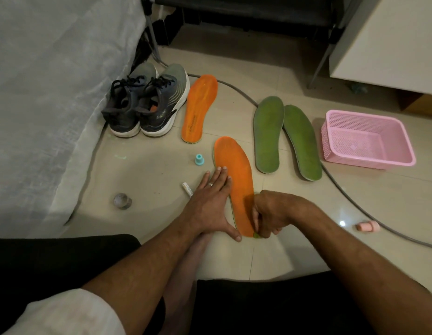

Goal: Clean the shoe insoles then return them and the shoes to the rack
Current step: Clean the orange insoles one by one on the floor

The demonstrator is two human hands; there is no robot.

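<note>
I am in the cleaning step, working on the near orange insole (234,182), which lies flat on the floor tiles (149,180) right in front of me. My left hand (211,204) is spread flat, fingers straight, pressing down along its left edge to pin it. My right hand (274,215) is curled at the heel end, fingers pinched on something small and greenish that I cannot make out clearly; it looks like the thing I scrub with.

By my judgement this insole is only partly done. Next I need to keep it pinned and carry the rubbing up toward the toe, shifting my left hand off the stretch still to be cleaned.

The second orange insole (201,108) lies farther off, just beside the pair of dark shoes (147,105) that stand against the draped bed (48,93). Two green insoles (286,139) lie side by side to the right, touching, with a pink basket (366,139) just beyond them. I see no rack from here.

Small things crowd the work: a teal cap (199,159) near the toe, a white tube (188,189) close to my left fingers, a clear round lid (122,201) off to the left, a pink cap (368,226) to the right. A grey cable (340,184) snakes under the green insoles and could catch when I lift them.
</note>
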